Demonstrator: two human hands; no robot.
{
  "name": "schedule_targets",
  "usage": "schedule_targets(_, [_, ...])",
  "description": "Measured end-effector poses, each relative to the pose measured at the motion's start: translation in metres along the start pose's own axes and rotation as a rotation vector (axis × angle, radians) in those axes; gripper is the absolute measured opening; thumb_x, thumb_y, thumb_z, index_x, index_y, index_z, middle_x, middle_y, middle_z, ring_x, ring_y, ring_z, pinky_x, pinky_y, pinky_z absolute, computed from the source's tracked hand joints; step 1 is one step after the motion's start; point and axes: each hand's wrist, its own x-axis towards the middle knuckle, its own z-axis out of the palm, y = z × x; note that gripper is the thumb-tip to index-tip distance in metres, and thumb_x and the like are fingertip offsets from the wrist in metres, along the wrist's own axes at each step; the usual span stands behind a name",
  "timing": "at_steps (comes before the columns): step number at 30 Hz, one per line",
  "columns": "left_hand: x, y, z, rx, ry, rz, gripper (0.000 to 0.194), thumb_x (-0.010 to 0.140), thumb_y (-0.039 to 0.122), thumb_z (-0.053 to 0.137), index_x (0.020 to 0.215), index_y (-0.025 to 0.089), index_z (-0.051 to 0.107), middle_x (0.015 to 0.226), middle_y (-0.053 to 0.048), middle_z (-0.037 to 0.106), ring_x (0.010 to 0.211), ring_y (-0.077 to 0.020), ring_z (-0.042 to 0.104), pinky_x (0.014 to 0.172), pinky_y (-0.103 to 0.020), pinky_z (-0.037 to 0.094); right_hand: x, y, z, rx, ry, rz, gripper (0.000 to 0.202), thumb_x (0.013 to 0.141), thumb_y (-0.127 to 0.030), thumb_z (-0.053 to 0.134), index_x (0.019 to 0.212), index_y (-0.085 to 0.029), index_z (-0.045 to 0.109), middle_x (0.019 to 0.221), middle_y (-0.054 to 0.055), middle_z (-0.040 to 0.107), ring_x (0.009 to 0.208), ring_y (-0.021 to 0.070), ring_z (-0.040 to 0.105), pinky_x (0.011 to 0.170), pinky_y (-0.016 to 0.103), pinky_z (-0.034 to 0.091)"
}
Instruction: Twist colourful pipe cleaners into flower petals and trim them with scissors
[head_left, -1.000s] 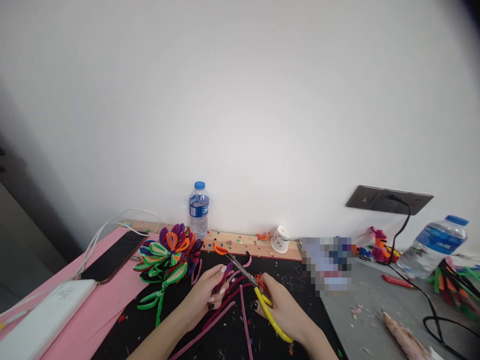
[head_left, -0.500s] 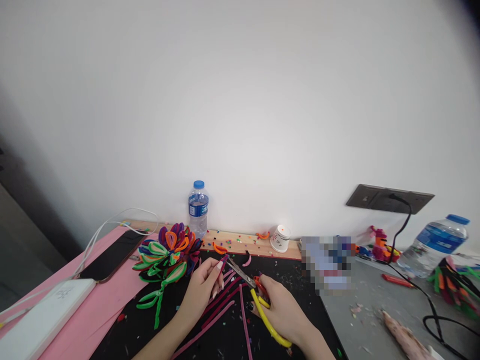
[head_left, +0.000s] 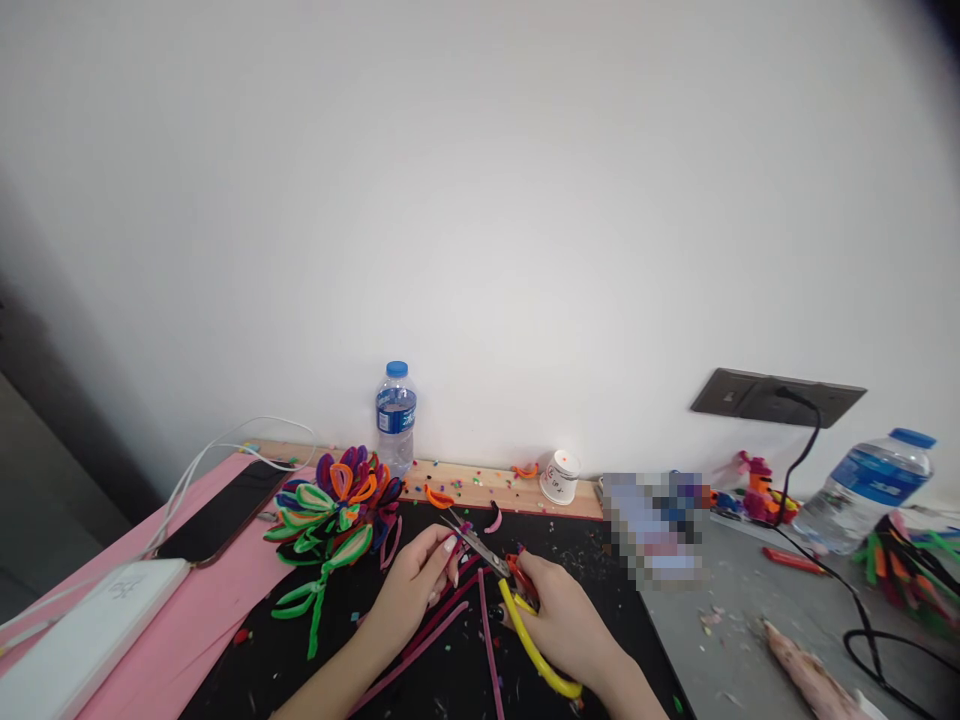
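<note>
Yellow-handled scissors (head_left: 536,655) are in my right hand (head_left: 559,605), their blades pointing up and left. My left hand (head_left: 421,570) pinches a purple-pink pipe cleaner (head_left: 463,532), whose end sits at the blades. I cannot tell whether the blades are cutting it. Below the hands, several pink and magenta pipe cleaners (head_left: 489,640) lie on the black mat (head_left: 450,690). Left of my left hand rests a multicoloured pipe-cleaner flower (head_left: 352,500) with green leaves and a green stem.
Along the wall stand a water bottle (head_left: 396,420) and an upturned paper cup (head_left: 560,477). A phone (head_left: 225,510) and a white power bank (head_left: 97,640) lie on pink paper at left. Another bottle (head_left: 862,490), a black cable (head_left: 870,620) and bundled pipe cleaners (head_left: 907,575) are at right.
My left hand has moved slightly down and right, toward the scissors. The pipe cleaner's end now lies farther along the blades, which look closer together.
</note>
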Motion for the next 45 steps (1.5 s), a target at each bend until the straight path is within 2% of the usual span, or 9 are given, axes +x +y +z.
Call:
schedule_targets(5, [0.000, -0.003, 0.000, 0.014, -0.014, -0.003, 0.028, 0.082, 0.044, 0.042, 0.078, 0.017, 0.048, 0.055, 0.006, 0.045, 0.039, -0.0057, 0.026, 0.039, -0.017, 0.022, 0.001, 0.001, 0.002, 0.015, 0.013, -0.007, 0.011, 0.070, -0.022, 0.052, 0.066, -0.020, 0.042, 0.066, -0.002, 0.053, 0.058, 0.0123, 0.043, 0.050, 0.021, 0.024])
schedule_targets(14, [-0.001, 0.001, -0.001, 0.095, -0.004, 0.058, 0.030, 0.085, 0.040, 0.038, 0.067, 0.017, 0.045, 0.057, 0.005, 0.048, 0.040, -0.0060, 0.031, 0.043, -0.018, 0.026, 0.001, 0.004, 0.004, 0.060, 0.005, -0.008, 0.008, 0.070, -0.019, 0.050, 0.064, -0.019, 0.045, 0.063, -0.002, 0.054, 0.056, 0.0113, 0.044, 0.049, 0.020, 0.024])
schedule_targets(20, [-0.001, 0.000, -0.001, 0.083, 0.000, 0.044, 0.028, 0.086, 0.040, 0.039, 0.071, 0.016, 0.046, 0.057, 0.004, 0.051, 0.039, -0.0054, 0.033, 0.042, -0.018, 0.024, 0.002, 0.007, 0.006, 0.111, 0.000, -0.002, 0.011, 0.069, -0.024, 0.055, 0.064, -0.018, 0.048, 0.062, -0.002, 0.054, 0.055, 0.0105, 0.040, 0.049, 0.020, 0.025])
schedule_targets(23, [0.000, -0.002, -0.001, 0.029, -0.013, 0.008, 0.028, 0.085, 0.042, 0.039, 0.076, 0.016, 0.048, 0.057, 0.004, 0.052, 0.037, -0.0053, 0.034, 0.039, -0.018, 0.020, 0.001, 0.008, 0.006, 0.121, -0.005, -0.004, 0.012, 0.069, -0.025, 0.055, 0.063, -0.018, 0.048, 0.062, -0.002, 0.054, 0.054, 0.0102, 0.039, 0.049, 0.020, 0.025])
schedule_targets(26, [0.001, -0.003, -0.001, -0.034, -0.033, -0.010, 0.028, 0.084, 0.042, 0.041, 0.079, 0.016, 0.049, 0.056, 0.004, 0.053, 0.037, -0.0053, 0.035, 0.040, -0.018, 0.022, 0.001, 0.006, 0.006, 0.121, -0.017, -0.006, 0.014, 0.070, -0.024, 0.054, 0.061, -0.017, 0.047, 0.061, -0.002, 0.052, 0.054, 0.0096, 0.038, 0.048, 0.020, 0.025])
schedule_targets(34, [-0.002, 0.006, -0.001, -0.295, -0.096, -0.146, 0.028, 0.081, 0.039, 0.050, 0.066, 0.015, 0.046, 0.048, 0.008, 0.041, 0.038, -0.0036, 0.026, 0.040, -0.016, 0.019, 0.001, 0.002, 0.002, 0.147, -0.057, -0.044, 0.016, 0.069, -0.021, 0.052, 0.058, -0.017, 0.040, 0.055, -0.006, 0.042, 0.053, 0.0080, 0.030, 0.047, 0.019, 0.022])
schedule_targets(41, [-0.003, 0.001, -0.010, -0.642, -0.283, -0.238, 0.020, 0.079, 0.028, 0.057, 0.067, 0.015, 0.047, 0.045, 0.009, 0.034, 0.040, -0.0037, 0.021, 0.041, -0.017, 0.019, 0.000, 0.002, 0.000, 0.186, -0.073, -0.096, 0.018, 0.065, -0.016, 0.053, 0.058, -0.017, 0.036, 0.056, -0.008, 0.036, 0.054, 0.0075, 0.027, 0.048, 0.018, 0.021])
schedule_targets(43, [-0.003, 0.000, -0.010, -0.648, -0.306, -0.249, 0.020, 0.078, 0.028, 0.058, 0.067, 0.015, 0.048, 0.044, 0.010, 0.033, 0.039, -0.0036, 0.021, 0.041, -0.016, 0.020, 0.000, 0.002, 0.000, 0.194, -0.072, -0.097, 0.019, 0.064, -0.016, 0.054, 0.057, -0.018, 0.036, 0.055, -0.008, 0.035, 0.054, 0.0074, 0.026, 0.047, 0.018, 0.021])
schedule_targets(45, [-0.002, 0.002, -0.008, -0.570, -0.264, -0.231, 0.020, 0.079, 0.032, 0.056, 0.069, 0.016, 0.048, 0.046, 0.009, 0.036, 0.039, -0.0042, 0.025, 0.041, -0.016, 0.023, -0.001, 0.003, 0.002, 0.197, -0.059, -0.091, 0.018, 0.066, -0.017, 0.053, 0.058, -0.018, 0.037, 0.055, -0.008, 0.036, 0.054, 0.0076, 0.027, 0.047, 0.018, 0.021])
